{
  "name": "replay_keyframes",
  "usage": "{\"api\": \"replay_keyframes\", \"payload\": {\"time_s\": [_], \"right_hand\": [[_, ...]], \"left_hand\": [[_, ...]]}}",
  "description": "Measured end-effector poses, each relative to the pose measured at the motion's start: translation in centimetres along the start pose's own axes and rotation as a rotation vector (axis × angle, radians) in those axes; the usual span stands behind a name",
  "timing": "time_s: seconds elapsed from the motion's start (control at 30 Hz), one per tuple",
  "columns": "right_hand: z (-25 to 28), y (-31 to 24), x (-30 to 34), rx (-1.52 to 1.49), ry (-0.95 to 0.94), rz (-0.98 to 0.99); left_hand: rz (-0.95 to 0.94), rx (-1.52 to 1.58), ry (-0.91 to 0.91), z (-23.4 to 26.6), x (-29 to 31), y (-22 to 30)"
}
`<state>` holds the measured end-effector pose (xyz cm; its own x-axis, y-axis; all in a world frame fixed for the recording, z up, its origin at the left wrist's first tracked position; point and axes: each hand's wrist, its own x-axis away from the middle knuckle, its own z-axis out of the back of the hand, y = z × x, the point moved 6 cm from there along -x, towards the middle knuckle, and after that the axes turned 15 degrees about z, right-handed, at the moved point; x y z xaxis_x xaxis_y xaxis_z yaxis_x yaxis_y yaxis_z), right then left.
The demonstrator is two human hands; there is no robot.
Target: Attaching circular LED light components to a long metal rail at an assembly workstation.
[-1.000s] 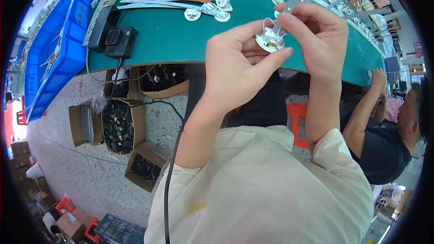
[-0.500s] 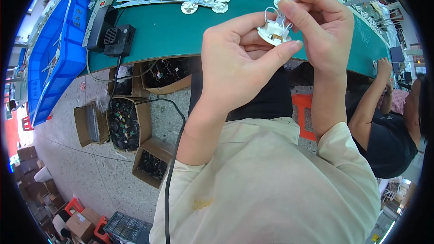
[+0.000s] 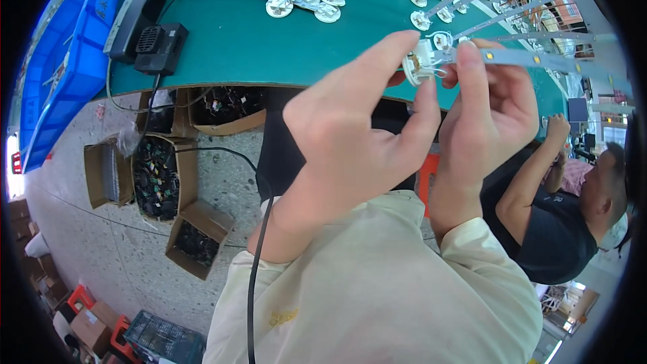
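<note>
Above the front edge of the green table (image 3: 364, 40), my left hand (image 3: 350, 121) has its thumb and fingers around the rim of a white round end cap (image 3: 420, 62). The cap stands on edge, with its inner side and thin white wires facing right. My right hand (image 3: 492, 111) pinches an LED strip (image 3: 539, 60) close to the cap. The strip is pale, carries small yellow chips and reaches off to the right. Where the wires meet the strip is partly hidden by my fingers.
More LED strips with round caps (image 3: 280, 7) lie at the back left, and several (image 3: 419, 20) at the back right. A black power adapter (image 3: 160, 48) sits near a blue bin (image 3: 64, 47). Boxes of dark parts (image 3: 156, 182) stand below. A co-worker (image 3: 559, 222) sits at right.
The strip has swung from pointing away to pointing right, and the cap has tipped onto its edge. Both hands have turned and come slightly lower. The whole view has shifted too.
</note>
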<state>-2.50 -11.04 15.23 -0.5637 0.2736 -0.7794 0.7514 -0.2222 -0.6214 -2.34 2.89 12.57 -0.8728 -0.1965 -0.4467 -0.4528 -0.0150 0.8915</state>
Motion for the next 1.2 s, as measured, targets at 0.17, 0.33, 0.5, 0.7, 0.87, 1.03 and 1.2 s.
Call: {"api": "replay_keyframes", "payload": {"time_s": [0.17,0.33,0.5,0.7,0.87,1.03,1.2], "right_hand": [[-0.2,-0.5,1.4,0.025,0.017,0.005],[0.6,0.1,0.8,-0.040,-0.050,0.001],[1.0,1.0,0.9,0.139,-0.232,-0.053],[-1.1,7.8,2.0,0.243,-0.713,0.222],[-0.2,12.0,4.0,0.245,-0.712,0.035],[-0.1,13.4,4.8,0.143,-0.663,-0.009],[-0.2,13.6,4.8,0.106,-0.648,-0.013]], "left_hand": [[-0.063,0.007,0.104,-0.1,0.7,-0.9],[-0.084,0.014,0.000,0.2,0.1,-1.2],[0.049,-0.021,-0.246,0.6,-0.1,-3.1],[-0.121,-0.382,-0.309,1.4,-3.3,-7.8],[0.102,-0.184,-0.509,1.5,-4.7,-10.2],[0.165,-0.285,-0.566,0.5,-4.6,-11.2],[0.150,-0.335,-0.546,-0.4,-4.0,-12.8]]}}
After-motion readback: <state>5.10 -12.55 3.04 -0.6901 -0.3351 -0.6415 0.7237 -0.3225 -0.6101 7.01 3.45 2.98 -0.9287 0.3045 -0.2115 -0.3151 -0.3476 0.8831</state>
